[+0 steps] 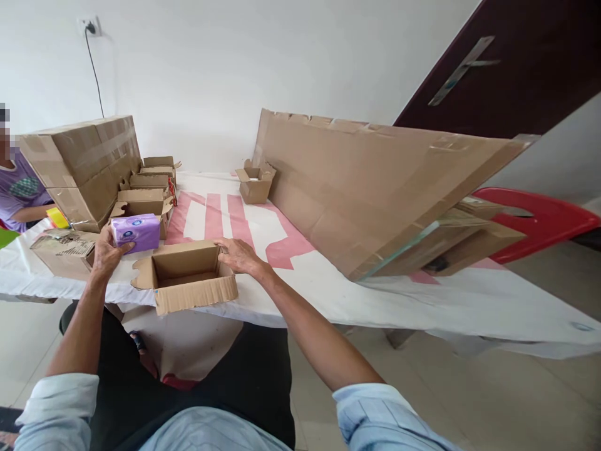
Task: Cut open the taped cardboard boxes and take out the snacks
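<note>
My left hand [107, 252] grips a purple soft packet [136, 232] and holds it just left of an open, empty small cardboard box [188, 275] near the table's front edge. My right hand [238, 254] rests on the box's right rim, fingers curled over the flap. The box's flaps stand open and its inside is bare.
A white and red cloth covers the table [300, 275]. A big taped carton [89, 166] and several small open boxes [145, 200] stand at the left, another small box [255, 182] at the back. A long flattened carton [375, 188] leans at the right. Another person's sleeve [19, 194] shows far left.
</note>
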### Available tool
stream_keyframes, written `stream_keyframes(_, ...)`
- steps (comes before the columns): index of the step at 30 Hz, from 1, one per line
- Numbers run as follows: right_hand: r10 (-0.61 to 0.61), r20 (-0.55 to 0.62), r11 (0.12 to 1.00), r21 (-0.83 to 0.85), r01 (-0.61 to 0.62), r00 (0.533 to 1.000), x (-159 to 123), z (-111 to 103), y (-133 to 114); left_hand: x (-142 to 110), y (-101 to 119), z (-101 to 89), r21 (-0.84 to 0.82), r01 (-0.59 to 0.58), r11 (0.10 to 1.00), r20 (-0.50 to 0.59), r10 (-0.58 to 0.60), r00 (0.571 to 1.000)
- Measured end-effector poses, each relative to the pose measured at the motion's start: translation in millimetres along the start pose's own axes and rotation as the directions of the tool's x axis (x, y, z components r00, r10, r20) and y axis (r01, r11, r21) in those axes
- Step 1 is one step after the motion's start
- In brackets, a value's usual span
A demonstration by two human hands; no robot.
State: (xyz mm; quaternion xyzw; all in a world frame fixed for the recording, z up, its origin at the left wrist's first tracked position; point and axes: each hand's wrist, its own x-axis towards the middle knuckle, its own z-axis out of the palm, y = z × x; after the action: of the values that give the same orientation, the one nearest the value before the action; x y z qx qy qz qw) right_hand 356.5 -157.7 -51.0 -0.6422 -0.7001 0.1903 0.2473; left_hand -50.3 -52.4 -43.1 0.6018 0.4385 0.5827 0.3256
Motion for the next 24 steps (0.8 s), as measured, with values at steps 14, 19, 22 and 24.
stream_keyframes(14, 0.058, -0.062, 0.842, 0.54, -0.015, 0.996, 18, 14, 42, 25, -57, 29.5, -0.057, 0.272, 0.961, 0.075, -0.267, 0.961)
stream_keyframes(19, 0.099, -0.147, 0.711, 0.703, 0.033, 0.984, 31, 21, 66, 38, -74, 31.9, -0.029, 0.259, 0.965, 0.051, -0.257, 0.965)
stream_keyframes(22, 0.184, -0.143, 0.605, 0.796, 0.003, 0.972, 35, 35, 76, 37, -84, 30.7, 0.096, 0.265, 0.959, -0.012, -0.265, 0.964)
stream_keyframes(24, 0.224, -0.114, 0.548, 0.836, -0.028, 0.968, 37, 47, 79, 32, -89, 29.2, 0.232, 0.288, 0.929, -0.089, -0.275, 0.957)
